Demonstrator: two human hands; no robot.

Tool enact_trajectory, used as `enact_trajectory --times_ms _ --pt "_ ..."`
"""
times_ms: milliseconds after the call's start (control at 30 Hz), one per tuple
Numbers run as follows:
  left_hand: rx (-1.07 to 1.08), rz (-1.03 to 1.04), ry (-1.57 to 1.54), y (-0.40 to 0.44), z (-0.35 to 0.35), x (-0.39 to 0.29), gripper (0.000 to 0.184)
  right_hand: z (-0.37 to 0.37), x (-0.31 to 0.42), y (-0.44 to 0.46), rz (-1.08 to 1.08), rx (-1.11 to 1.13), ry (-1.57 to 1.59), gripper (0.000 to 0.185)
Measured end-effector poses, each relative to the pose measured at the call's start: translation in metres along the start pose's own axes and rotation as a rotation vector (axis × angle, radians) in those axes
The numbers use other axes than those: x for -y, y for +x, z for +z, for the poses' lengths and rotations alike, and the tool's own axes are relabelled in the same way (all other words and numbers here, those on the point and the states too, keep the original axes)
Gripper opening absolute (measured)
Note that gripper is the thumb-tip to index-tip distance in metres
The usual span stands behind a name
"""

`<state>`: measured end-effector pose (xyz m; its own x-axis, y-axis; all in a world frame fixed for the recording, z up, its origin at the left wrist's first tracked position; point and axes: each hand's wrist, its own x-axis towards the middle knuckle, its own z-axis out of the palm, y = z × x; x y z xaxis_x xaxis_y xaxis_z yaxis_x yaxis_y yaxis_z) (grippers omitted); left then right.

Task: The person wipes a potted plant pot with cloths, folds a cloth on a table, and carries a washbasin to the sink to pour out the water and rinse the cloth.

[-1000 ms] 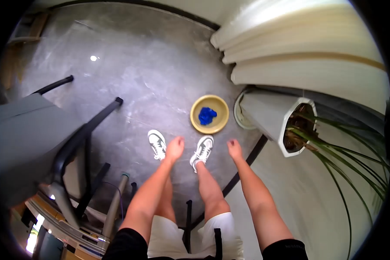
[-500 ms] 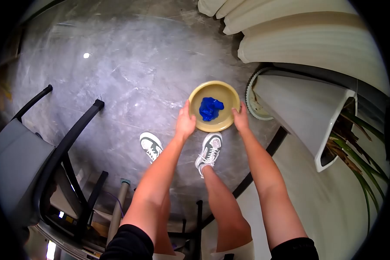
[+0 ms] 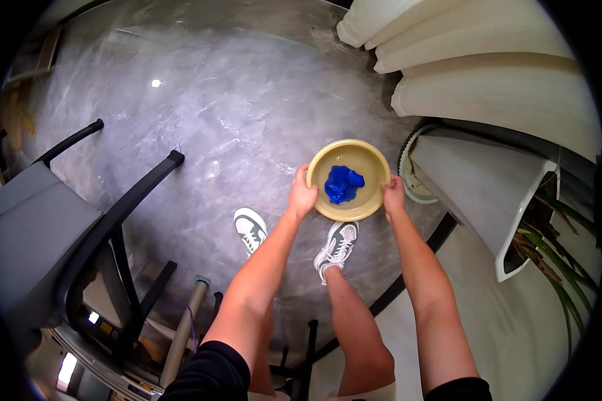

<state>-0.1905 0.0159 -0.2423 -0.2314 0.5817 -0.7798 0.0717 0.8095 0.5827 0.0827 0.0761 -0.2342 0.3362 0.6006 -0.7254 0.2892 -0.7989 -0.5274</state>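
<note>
A round yellowish basin (image 3: 348, 216) hangs between my two hands, above the floor and just past my right shoe. My left hand (image 3: 302, 194) grips its left rim, fingers around the outside. On the opposite side, my right hand (image 3: 394, 195) is closed on the right rim. Inside the basin lies a crumpled, shiny blue bundle (image 3: 343, 184), slightly left of the middle. Whether it is cloth or plastic I cannot tell. Neither hand touches the bundle.
To the right stands a tall grey planter (image 3: 478, 180) with long green leaves, beside a pale curtain (image 3: 475, 80). A grey chair with black arms (image 3: 40, 214) is at the left. A pole (image 3: 186, 321) is near my left leg. My shoes (image 3: 251, 229) are on the grey floor.
The whole view has shifted, so everything appears further right and lower. The basin looks slightly larger, a little nearer to me. Both hands keep their hold on its rim.
</note>
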Motion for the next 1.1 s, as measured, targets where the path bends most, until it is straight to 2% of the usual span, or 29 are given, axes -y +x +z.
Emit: enact_trajectory --times_ms 67,133,200,300,400,533,600,733,833,933,1000,1100 --pt "-0.041 0.083 0.016 -0.005 -0.008 0.01 0.061 -0.003 0.014 -0.017 -0.067 0.024 -0.032 0.029" --pt "-0.086 0.167 0.034 -0.027 -0.028 -0.007 0.061 -0.005 0.038 -0.041 -0.107 0.049 -0.048 0.029" --pt "-0.02 0.08 -0.211 -0.059 -0.055 -0.039 0.058 -0.009 0.065 -0.067 -0.136 0.067 -0.05 0.028" --pt "-0.023 0.063 -0.23 -0.131 -0.109 -0.115 0.057 -0.016 0.12 -0.124 -0.234 0.119 -0.015 0.026" --pt "-0.089 0.064 -0.185 -0.175 -0.148 -0.129 0.055 -0.026 0.181 -0.187 -0.31 0.156 0.006 0.025" --pt "-0.123 0.015 -0.087 -0.263 -0.222 -0.208 0.056 -0.044 0.275 -0.271 -0.388 0.195 -0.116 0.022" --pt "-0.059 -0.074 -0.267 -0.314 -0.265 -0.266 0.057 -0.056 0.334 -0.319 -0.429 0.223 -0.118 0.023" --pt "0.07 -0.072 -0.378 -0.395 -0.339 -0.347 0.057 -0.068 0.433 -0.404 -0.453 0.302 -0.139 0.024" --pt "0.194 -0.22 -0.5 -0.445 -0.39 -0.402 0.052 -0.071 0.5 -0.443 -0.521 0.381 -0.168 0.022" --pt "0.199 -0.187 -0.488 -0.474 -0.424 -0.428 0.038 -0.069 0.572 -0.488 -0.553 0.461 -0.168 0.021" --pt "0.151 -0.123 -0.508 -0.488 -0.445 -0.444 0.036 -0.063 0.607 -0.515 -0.652 0.477 -0.287 0.021" --pt "0.052 -0.038 -0.516 -0.502 -0.474 -0.461 0.035 -0.035 0.648 -0.525 -0.705 0.53 -0.29 0.023"
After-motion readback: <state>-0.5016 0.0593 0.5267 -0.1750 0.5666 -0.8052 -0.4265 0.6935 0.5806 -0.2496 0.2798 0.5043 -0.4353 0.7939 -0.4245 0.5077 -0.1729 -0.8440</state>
